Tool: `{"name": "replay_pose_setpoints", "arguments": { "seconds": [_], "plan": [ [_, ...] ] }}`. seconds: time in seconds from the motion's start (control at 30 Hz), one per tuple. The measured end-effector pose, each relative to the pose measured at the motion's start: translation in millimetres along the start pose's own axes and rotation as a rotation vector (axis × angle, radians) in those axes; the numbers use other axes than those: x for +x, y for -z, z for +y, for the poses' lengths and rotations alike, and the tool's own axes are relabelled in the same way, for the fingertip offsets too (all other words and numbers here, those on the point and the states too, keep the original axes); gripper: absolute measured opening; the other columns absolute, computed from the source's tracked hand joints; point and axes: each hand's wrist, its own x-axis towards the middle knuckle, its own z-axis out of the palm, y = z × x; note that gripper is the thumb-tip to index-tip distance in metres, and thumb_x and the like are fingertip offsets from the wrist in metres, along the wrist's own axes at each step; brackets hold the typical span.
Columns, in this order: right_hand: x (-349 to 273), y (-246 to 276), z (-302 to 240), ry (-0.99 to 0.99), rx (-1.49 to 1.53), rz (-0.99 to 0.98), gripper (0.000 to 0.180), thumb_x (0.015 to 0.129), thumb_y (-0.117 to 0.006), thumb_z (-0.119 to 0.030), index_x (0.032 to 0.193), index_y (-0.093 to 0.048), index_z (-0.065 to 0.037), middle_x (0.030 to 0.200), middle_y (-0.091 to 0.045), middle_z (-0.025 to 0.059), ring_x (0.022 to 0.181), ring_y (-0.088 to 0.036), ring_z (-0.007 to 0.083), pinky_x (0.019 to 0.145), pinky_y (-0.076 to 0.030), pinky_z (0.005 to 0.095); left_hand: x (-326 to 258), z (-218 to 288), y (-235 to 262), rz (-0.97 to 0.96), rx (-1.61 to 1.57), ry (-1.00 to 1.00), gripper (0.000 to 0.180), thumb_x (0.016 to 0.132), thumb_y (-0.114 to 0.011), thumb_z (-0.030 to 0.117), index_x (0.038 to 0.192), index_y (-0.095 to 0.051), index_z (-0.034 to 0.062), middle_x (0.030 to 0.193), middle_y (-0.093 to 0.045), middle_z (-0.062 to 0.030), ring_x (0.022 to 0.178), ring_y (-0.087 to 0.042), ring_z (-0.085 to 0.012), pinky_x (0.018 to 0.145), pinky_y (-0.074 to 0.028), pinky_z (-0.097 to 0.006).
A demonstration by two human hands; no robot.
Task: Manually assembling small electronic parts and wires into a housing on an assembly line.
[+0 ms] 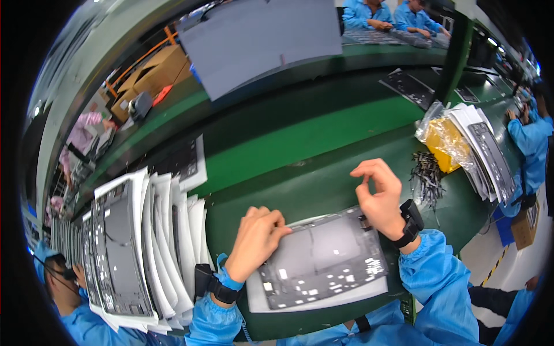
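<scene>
The white-patched dark panel (pixel 326 254) is laid on a white sheet (pixel 258 296); at its far-left corner the left hand's (pixel 255 237) grip cannot be judged; far-right, the right hand's (pixel 381 195) is held parted.

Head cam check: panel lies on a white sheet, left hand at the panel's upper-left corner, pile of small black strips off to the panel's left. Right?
One slip: the pile of small black strips is off to the right of the panel, as the head view shows. The rest stands.
</scene>
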Motion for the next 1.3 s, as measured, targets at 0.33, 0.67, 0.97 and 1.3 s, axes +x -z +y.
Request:
{"name": "replay_pose_setpoints", "arguments": {
  "seconds": [0.33,0.67,0.97,1.3],
  "plan": [
    [1.5,8.0,-14.2,0.091,-0.048,0.002,0.035,0.072,-0.057,0.018,0.095,-0.073,-0.003,0.104,-0.068,0.0117,0.091,-0.067,0.0275,0.064,-0.052,0.0339,173.9,-104.2,17.5,0.424,-0.005,-0.050,0.014,0.088,-0.078,0.012,0.088,-0.066,0.0049,0.083,-0.068,-0.0134,0.079,-0.067,-0.0350,0.073,-0.049,-0.044],
    [2.3,3.8,-1.9,0.084,0.031,-0.072,0.034,0.068,-0.055,0.023,0.090,-0.067,0.000,0.106,-0.062,0.0113,0.099,-0.062,0.0312,0.076,-0.053,0.0377,303.4,-202.8,24.4,0.538,0.096,0.006,0.013,0.090,-0.077,0.014,0.096,-0.068,0.0072,0.089,-0.072,-0.0121,0.093,-0.070,-0.0358,0.084,-0.051,-0.047],
    [5.9,2.2,-1.9,0.124,0.048,-0.075,0.030,0.068,-0.054,0.024,0.086,-0.060,0.001,0.104,-0.057,0.0121,0.097,-0.058,0.0318,0.075,-0.050,0.0369,307.9,-52.5,-21.3,0.854,0.359,-0.428,0.006,0.083,-0.073,0.011,0.086,-0.068,0.0123,0.090,-0.068,-0.0073,0.094,-0.063,-0.0318,0.088,-0.039,-0.048],
    [9.1,4.3,-12.6,0.322,0.040,0.004,0.024,0.064,-0.064,0.017,0.083,-0.055,0.004,0.095,-0.053,0.0143,0.085,-0.055,0.0333,0.073,-0.048,0.0390,231.1,149.2,-155.1,0.010,-0.292,-0.885,0.030,0.080,-0.087,0.022,0.108,-0.081,0.0119,0.105,-0.068,-0.0020,0.107,-0.055,-0.0229,0.093,-0.035,-0.041]
  ]
}}
